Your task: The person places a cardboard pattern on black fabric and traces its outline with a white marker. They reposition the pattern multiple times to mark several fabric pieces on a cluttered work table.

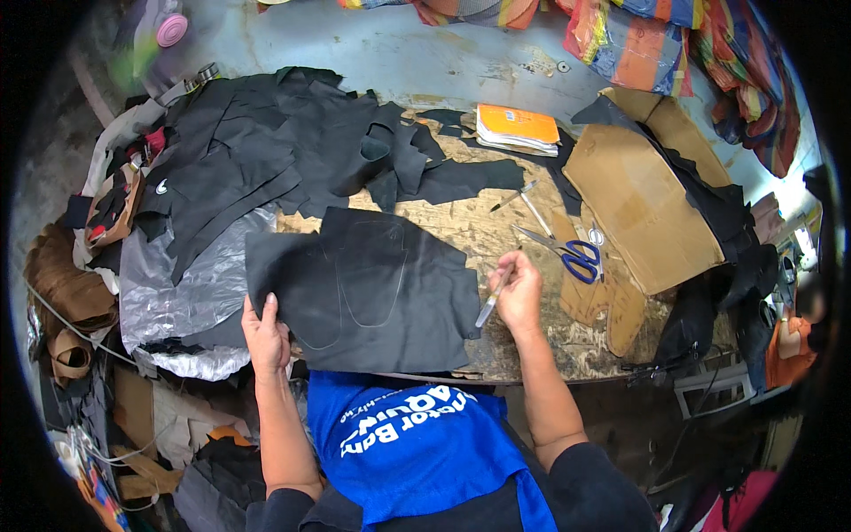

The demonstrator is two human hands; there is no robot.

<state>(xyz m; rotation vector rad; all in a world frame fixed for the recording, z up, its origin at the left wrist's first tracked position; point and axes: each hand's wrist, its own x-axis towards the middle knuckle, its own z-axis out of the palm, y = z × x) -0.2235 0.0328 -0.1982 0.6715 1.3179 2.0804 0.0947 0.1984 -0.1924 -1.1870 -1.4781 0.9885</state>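
A black leather sheet (372, 284) lies flat on the wooden table (496, 230) in front of me, with thin traced outlines on it. My left hand (264, 332) presses flat on the sheet's lower left edge, fingers spread. My right hand (517, 288) hovers at the sheet's right edge and holds a silver pen (493, 301) pointing down toward the leather.
Blue-handled scissors (572, 253) and another pen (514, 197) lie right of the sheet. Brown cardboard patterns (634, 208), an orange booklet (519, 127), a pile of black leather scraps (266, 151) and clear plastic (177, 293) surround it. Striped fabric (656, 35) lies at the back.
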